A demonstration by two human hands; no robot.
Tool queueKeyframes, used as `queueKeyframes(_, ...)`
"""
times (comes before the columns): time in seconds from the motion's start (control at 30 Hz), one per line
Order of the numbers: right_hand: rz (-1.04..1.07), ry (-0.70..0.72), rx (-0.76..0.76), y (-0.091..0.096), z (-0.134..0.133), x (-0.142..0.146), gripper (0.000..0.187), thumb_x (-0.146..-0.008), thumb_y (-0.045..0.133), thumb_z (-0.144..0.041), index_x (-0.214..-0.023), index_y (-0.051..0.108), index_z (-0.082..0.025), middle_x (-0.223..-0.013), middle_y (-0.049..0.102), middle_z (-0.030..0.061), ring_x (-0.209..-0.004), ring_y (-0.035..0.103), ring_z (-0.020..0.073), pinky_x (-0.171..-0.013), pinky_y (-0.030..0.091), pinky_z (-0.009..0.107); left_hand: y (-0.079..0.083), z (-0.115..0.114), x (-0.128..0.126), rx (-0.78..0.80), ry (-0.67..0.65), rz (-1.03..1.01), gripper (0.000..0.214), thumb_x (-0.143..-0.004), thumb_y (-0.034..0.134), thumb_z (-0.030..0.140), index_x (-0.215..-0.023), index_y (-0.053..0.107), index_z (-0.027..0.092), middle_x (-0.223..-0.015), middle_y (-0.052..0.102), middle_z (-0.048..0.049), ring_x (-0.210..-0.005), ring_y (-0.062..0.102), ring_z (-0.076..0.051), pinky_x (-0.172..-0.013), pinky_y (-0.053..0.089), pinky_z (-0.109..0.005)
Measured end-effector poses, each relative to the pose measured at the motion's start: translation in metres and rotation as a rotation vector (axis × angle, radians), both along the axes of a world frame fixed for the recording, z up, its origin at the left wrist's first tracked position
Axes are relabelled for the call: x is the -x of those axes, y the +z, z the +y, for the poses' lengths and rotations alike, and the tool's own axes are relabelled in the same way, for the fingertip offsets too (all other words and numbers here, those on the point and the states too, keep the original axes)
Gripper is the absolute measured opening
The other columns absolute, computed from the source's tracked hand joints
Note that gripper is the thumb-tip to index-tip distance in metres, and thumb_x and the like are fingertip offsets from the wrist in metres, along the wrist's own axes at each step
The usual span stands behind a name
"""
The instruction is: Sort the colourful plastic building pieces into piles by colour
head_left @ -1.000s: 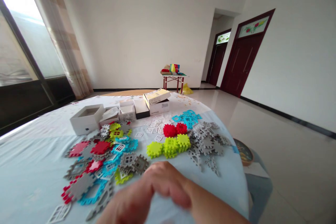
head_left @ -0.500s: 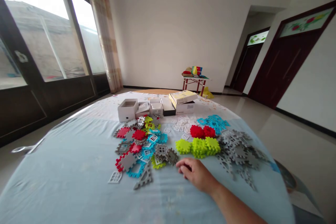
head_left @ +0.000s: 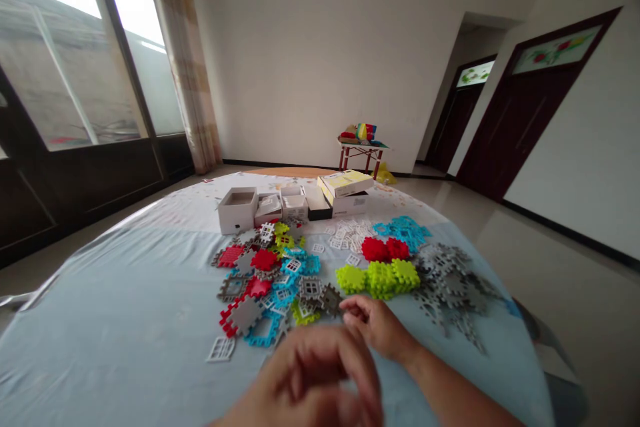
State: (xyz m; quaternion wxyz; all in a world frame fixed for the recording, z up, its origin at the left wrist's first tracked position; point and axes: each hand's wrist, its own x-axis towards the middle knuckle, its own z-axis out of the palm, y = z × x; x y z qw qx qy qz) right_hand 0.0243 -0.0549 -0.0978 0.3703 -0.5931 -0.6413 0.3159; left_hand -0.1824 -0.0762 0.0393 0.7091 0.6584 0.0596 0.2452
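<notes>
My left hand (head_left: 320,377) is large and a little blurred at the bottom centre, raised between the camera and the table. Its fingers curl inward, with nothing visible in them. Beyond it, my right hand (head_left: 383,328) is low over the cloth, its fingers loosely bent and apart. Those fingertips are beside a dark grey notched tile (head_left: 331,299) at the edge of a mixed pile; contact is unclear. That pile has red tiles (head_left: 264,259), blue frames (head_left: 263,329) and a white window piece (head_left: 221,349). Lime-green tiles (head_left: 383,279) lie in stacks just behind my right hand.
Grey pieces (head_left: 450,277) are heaped at the right, with red stacks (head_left: 385,249), blue pieces (head_left: 407,232) and white window pieces (head_left: 350,233) behind. A white box (head_left: 238,210) and a yellow-topped box (head_left: 345,182) stand at the back of the cloth-covered table (head_left: 130,333).
My left hand has come into view from below and now covers the pile's front, including part of a grey triangular piece. My right hand stays near the dark grey tile. The view has shifted slightly.
</notes>
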Motion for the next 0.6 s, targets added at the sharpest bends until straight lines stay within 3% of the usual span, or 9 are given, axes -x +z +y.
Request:
queueKeyframes(0.1, -0.15, -0.069, -0.077, 0.009, 0.004, 0.007, 0.034, -0.068, 0.064, -0.037, -0.095, 0.059, -0.016, -0.073, 0.056, 0.0009, -0.064, 0.052, 0.0127, -0.061, 0.044, 0.023, -0.034, 0.055, 0.009, -0.145, 0.688, 0.126, 0.027, -0.075, 0.047, 0.042, -0.062, 0.057, 0.019, -0.063, 0.055, -0.0022, -0.063, 0.05, -0.014, -0.061, 0.04, -0.027)
queueKeyframes(0.17, -0.255, -0.069, -0.124, 0.015, 0.007, 0.013, 0.044, -0.062, 0.07, -0.038, -0.099, 0.059, -0.018, -0.085, 0.057, 0.0033, -0.074, 0.054, 0.0152, -0.069, 0.045, 0.026, -0.061, 0.087, 0.023, -0.305, 0.995, 0.217, 0.028, -0.076, 0.047, 0.042, -0.066, 0.057, 0.018, -0.063, 0.057, -0.0018, -0.061, 0.051, -0.014, -0.06, 0.04, -0.026)
queueKeyframes(0.23, -0.323, -0.026, -0.164, 0.019, 0.01, 0.019, 0.043, -0.064, 0.069, -0.035, -0.103, 0.059, -0.021, -0.098, 0.057, 0.0053, -0.085, 0.055, 0.0175, -0.077, 0.044, 0.028, -0.085, 0.112, 0.039, -0.518, 1.169, 0.306, 0.023, -0.075, 0.049, 0.039, -0.07, 0.058, 0.018, -0.066, 0.059, -0.001, -0.063, 0.053, -0.014, -0.061, 0.041, -0.025)
queueKeyframes(0.33, -0.343, -0.009, -0.217, 0.021, 0.016, 0.025, 0.028, -0.075, 0.058, -0.025, -0.102, 0.061, -0.022, -0.098, 0.06, 0.0051, -0.088, 0.056, 0.0166, -0.08, 0.043, 0.027, -0.109, 0.134, 0.058, -0.833, 1.172, 0.363, 0.014, -0.075, 0.052, 0.032, -0.075, 0.058, 0.02, -0.075, 0.062, -0.0011, -0.07, 0.056, -0.014, -0.069, 0.042, -0.025)
queueKeyframes(0.43, -0.173, -0.14, -0.184, 0.022, 0.019, 0.024, 0.025, -0.081, 0.047, -0.024, -0.1, 0.062, -0.018, -0.087, 0.063, 0.0046, -0.077, 0.058, 0.0139, -0.074, 0.045, 0.025, -0.117, 0.139, 0.064, -1.036, 1.092, 0.325, 0.01, -0.073, 0.054, 0.03, -0.078, 0.057, 0.022, -0.078, 0.062, -0.0013, -0.07, 0.058, -0.015, -0.069, 0.044, -0.026)
queueKeyframes(0.53, 0.086, -0.183, -0.005, 0.019, 0.019, 0.017, 0.03, -0.084, 0.042, -0.029, -0.103, 0.059, -0.013, -0.074, 0.063, 0.0026, -0.06, 0.056, 0.011, -0.058, 0.047, 0.022, -0.118, 0.136, 0.062, -1.109, 1.057, 0.293, 0.008, -0.074, 0.054, 0.028, -0.079, 0.055, 0.022, -0.077, 0.062, -0.0016, -0.068, 0.058, -0.015, -0.068, 0.045, -0.026)
queueKeyframes(0.6, 0.124, -0.189, 0.051, 0.016, 0.017, 0.012, 0.031, -0.083, 0.044, -0.031, -0.102, 0.059, -0.012, -0.073, 0.063, 0.0028, -0.057, 0.056, 0.0106, -0.055, 0.046, 0.021, -0.117, 0.134, 0.06, -1.116, 1.07, 0.32, 0.007, -0.075, 0.053, 0.026, -0.08, 0.055, 0.022, -0.078, 0.062, -0.0018, -0.069, 0.058, -0.015, -0.07, 0.045, -0.025)
